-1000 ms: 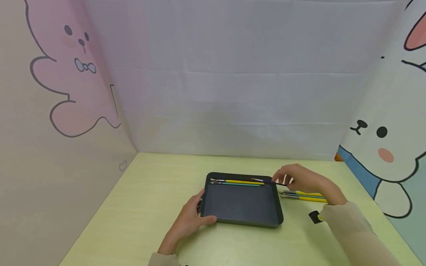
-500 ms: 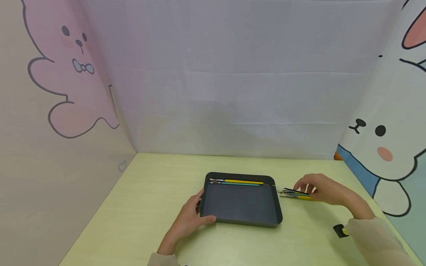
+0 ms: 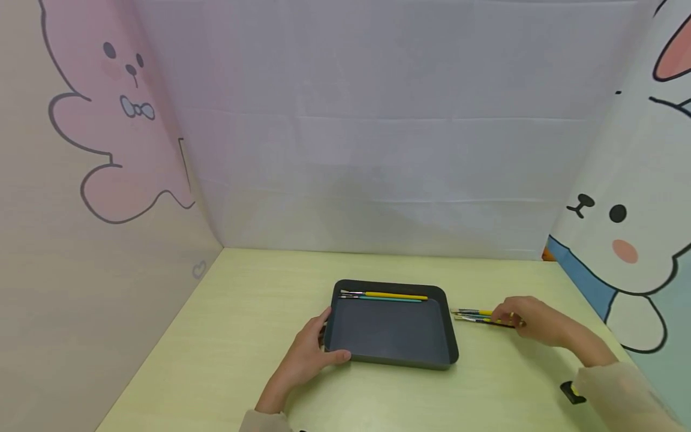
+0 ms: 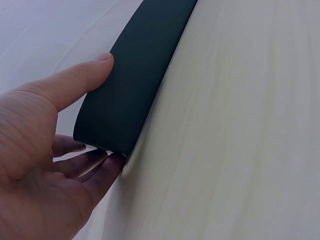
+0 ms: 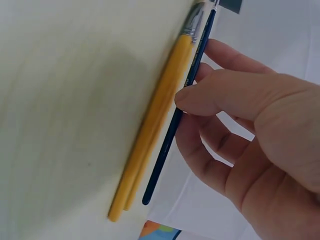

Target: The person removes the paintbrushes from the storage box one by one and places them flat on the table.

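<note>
My left hand (image 3: 309, 353) grips the near left corner of a dark rectangular tray (image 3: 391, 336). In the left wrist view the thumb lies against the tray's wall (image 4: 135, 70), and the other fingers curl at its corner. A yellow paintbrush (image 3: 396, 296) and a teal paintbrush (image 3: 391, 299) lie side by side along the tray's far edge. Right of the tray, my right hand (image 3: 534, 321) pinches a thin dark blue paintbrush (image 5: 167, 142) between thumb and fingers. It lies close alongside yellow paintbrushes (image 5: 150, 120), nearly parallel to them; the hand partly hides this bunch in the head view.
A small black piece (image 3: 572, 393) shows at the right sleeve (image 3: 621, 393). Pale walls stand behind and at both sides of the light wood-look table (image 3: 259, 294), with a cartoon bear (image 3: 119, 150) on the left and a cartoon rabbit (image 3: 626, 264) on the right.
The right hand has carried the dark paintbrush from over the tray's far right corner rightward and toward me, down to the loose brushes. The left hand and the tray have stayed put.
</note>
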`<action>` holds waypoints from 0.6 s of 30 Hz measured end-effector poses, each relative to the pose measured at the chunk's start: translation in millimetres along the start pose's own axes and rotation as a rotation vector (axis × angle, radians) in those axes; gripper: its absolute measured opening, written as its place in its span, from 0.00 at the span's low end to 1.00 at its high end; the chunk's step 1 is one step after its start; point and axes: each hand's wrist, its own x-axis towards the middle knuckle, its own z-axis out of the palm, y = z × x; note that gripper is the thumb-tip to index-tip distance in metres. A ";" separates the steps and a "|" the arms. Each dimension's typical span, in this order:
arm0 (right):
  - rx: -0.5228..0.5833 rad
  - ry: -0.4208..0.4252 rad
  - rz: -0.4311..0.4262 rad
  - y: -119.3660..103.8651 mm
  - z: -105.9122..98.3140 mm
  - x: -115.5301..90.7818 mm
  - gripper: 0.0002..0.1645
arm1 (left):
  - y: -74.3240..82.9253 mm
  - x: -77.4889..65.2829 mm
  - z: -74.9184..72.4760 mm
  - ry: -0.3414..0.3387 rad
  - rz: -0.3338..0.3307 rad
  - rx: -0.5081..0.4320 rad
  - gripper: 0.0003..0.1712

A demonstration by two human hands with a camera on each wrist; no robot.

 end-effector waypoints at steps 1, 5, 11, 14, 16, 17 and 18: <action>-0.011 0.001 0.007 1.7 1.8 -0.3 0.29 | 0.4 0.0 -0.1 0.001 -0.002 0.003 0.65; -0.042 0.019 -0.006 8.6 10.3 -1.0 0.30 | 1.3 -0.2 -0.6 0.002 -0.005 0.004 0.64; -0.106 0.102 -0.100 17.3 23.5 0.0 0.27 | 1.3 -0.7 -1.1 0.002 -0.004 0.001 0.65; -0.132 0.138 -0.125 19.3 26.6 0.4 0.28 | 1.5 -0.5 -0.9 -0.001 -0.003 -0.002 0.65; -0.145 0.156 -0.135 20.1 27.7 0.3 0.28 | 1.6 -0.1 -0.6 -0.002 -0.003 -0.002 0.65; -0.150 0.159 -0.135 20.3 27.9 0.2 0.28 | 1.6 0.2 -0.4 -0.003 -0.003 -0.004 0.65; -0.151 0.157 -0.128 20.3 27.8 0.0 0.29 | 1.5 0.4 -0.2 -0.003 -0.003 -0.003 0.65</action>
